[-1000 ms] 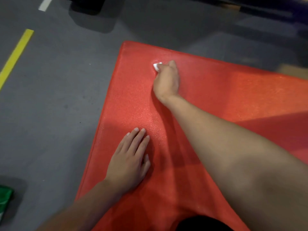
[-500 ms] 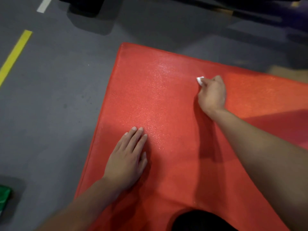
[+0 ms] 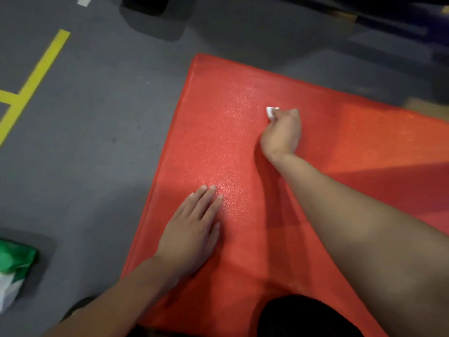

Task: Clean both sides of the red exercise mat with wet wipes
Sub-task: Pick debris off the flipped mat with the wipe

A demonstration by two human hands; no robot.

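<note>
Since half a second ago, the right hand [image 3: 281,133] has been swept back toward the left hand's side of the red exercise mat [image 3: 201,132], after being out further right; a full second ago it was even nearer the mat's far corner. The left hand [image 3: 192,229] hasn't budged.

Nearest the body, a dark bit of clothing [image 3: 306,317] is seen at the bottom edge, between the two forearms. Just ahead of that, the left hand is laid flat on the mat, fingers straight and together, palm pressed down near the mat's left edge. Well off to its left, a green and white packet [image 3: 14,266] is sat on the grey floor [image 3: 97,147].

Further out, beyond and to the right of the left hand, the right hand is curled around a white wet wipe [image 3: 271,111], which is pressed to the mat surface and only peeks out past the knuckles. A damp, sparkly patch is visible on the mat between the two hands.

Farthest off, yellow floor lines [image 3: 36,74] are painted way out left of both hands.
</note>
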